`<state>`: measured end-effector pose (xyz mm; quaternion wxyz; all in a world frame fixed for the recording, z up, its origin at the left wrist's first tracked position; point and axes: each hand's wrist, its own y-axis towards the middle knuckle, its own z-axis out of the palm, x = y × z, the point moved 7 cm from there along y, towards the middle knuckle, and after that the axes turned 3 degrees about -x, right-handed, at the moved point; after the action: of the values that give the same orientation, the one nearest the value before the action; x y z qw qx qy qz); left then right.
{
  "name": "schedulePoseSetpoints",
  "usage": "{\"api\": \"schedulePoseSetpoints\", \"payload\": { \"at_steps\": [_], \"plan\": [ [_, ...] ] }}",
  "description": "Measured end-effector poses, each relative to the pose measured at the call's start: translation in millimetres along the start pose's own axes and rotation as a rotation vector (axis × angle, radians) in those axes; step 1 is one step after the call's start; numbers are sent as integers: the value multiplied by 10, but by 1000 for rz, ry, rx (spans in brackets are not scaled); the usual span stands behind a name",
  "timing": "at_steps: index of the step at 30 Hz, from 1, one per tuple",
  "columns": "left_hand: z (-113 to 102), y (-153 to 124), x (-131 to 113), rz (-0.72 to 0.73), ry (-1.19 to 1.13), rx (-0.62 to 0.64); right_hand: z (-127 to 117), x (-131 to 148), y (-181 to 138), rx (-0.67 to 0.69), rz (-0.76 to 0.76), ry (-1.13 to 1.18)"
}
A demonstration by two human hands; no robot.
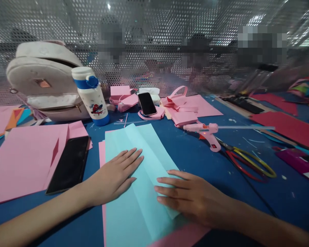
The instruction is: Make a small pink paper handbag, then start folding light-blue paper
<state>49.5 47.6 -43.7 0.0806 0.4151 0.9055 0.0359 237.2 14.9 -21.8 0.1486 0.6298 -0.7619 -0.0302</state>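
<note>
A light blue sheet of paper [126,214] lies before me, with a lengthwise fold along its right side. Pink paper [101,156] shows from beneath its left and lower edges. My left hand [118,175] rests flat on the blue sheet, left of the fold, its fingers stretched out. On the folded right part lie the spread fingers of my right hand [193,195], palm down. Neither hand grips anything.
To the left are a black phone [71,164] on pink sheets [21,157], a backpack [46,82] and a bottle [93,99]. Behind the paper lies another phone [147,104] among pink paper pieces [185,115]. At right are a pink glue gun [208,133] and scissors [249,161].
</note>
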Motion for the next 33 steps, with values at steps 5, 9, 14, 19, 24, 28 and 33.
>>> {"api": "schedulePoseSetpoints", "payload": {
  "at_steps": [5,9,14,19,24,28,33],
  "plan": [
    [14,-17,-12,1,23,-16,-25,-37,-7,-54,8,36],
    [27,-9,-4,3,26,-2,-34,-48,15,-40,28,88],
    [14,5,-17,8,44,18,-39,-53,19,-44,38,107],
    [-25,-27,-264,79,-1,50,-91,-31,6,-81,48,76],
    [-64,-40,-468,140,-43,103,-283,-16,8,-301,124,104],
    [-68,-32,-464,138,-54,86,-302,33,25,-339,77,171],
    [-40,-52,-453,146,-39,70,-267,55,30,-316,54,156]
  ]
}}
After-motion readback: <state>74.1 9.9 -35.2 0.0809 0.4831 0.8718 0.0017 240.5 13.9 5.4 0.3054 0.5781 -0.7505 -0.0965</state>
